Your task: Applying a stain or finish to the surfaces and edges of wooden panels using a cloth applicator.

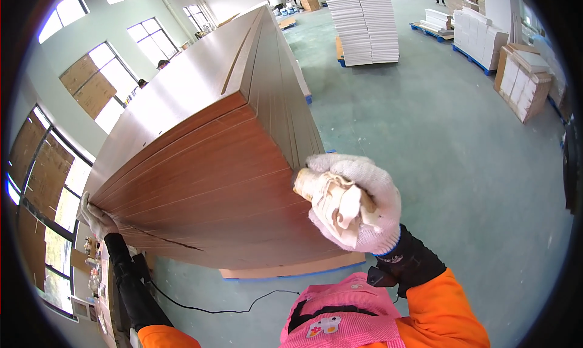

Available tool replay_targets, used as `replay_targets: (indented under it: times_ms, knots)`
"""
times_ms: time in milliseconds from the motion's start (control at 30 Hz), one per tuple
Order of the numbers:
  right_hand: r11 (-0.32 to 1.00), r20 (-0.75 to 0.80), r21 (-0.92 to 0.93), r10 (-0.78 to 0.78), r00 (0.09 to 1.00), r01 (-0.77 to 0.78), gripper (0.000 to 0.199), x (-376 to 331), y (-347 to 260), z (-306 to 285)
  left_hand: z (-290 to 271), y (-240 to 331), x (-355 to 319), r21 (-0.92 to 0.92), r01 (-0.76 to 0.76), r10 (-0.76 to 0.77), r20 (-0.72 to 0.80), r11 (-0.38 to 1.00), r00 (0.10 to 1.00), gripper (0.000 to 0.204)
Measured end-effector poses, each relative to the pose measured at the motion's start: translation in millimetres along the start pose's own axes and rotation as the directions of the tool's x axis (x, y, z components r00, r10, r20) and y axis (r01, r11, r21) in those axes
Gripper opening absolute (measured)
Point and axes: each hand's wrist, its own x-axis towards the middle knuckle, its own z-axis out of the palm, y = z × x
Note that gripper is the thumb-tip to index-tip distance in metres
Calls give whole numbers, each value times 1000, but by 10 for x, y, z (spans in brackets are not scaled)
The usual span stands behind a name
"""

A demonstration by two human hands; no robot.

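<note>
Wearing a pink apron (349, 317) and orange sleeves (446, 311), and holding a crumpled off-white cloth bundle (337, 205) in the gloved right grip (376, 187). Curling thumb and fingers around the bundle, so clamping it securely, while pointing its brownish end toward the right-hand corner of a stack of reddish-brown panels (206, 178). Not being able to tell touching from hovering just beside that corner. Facing the near end of the stack directly, between both grips, above a pale brown board (291, 272). Laying the gloved left grip (99, 220) against the left edge of the stack, with fingers extended and apparently clamping nothing. Judging by this pose, probably wiping or touching up the panel edges near the corner, while steadying with the left. Likely needing next a light, even stroke along those edges, pressing the bundle's end squarely without snagging on the lines between panels. Looking lower, seeing a black cable (221, 312) trailing over the greenish floor (425, 154), and at left a cluttered desk (105, 311). Looking farther off, seeing a tall stack of white panels (362, 29) and, beyond the brown stack, bright windows (152, 37).
</note>
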Motion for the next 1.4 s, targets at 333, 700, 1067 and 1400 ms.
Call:
replay_targets:
  times_ms: [333, 700, 1067, 1400]
  knots:
    - [975, -82, -219, 3, 997, -21, 60, -102, -13, -126, -5, 24, 12, 1, -9, 9, -10, 1000, 1000, 47]
    - [504, 116, 768, 497, 860, -395, 56, -242, 85, 31, -87, -143, 132, -65, 64, -59, 71, 996, 996, 56]
    - [519, 11, 832, 339, 941, -196, 29, -286, 192, 71, -15, -225, 144, -68, 131, -128, 46, 989, 991, 60]
    - [840, -16, 496, 263, 965, -220, 47, -515, 96, 14, -25, -184, 121, -94, 95, -94, 7, 991, 996, 60]
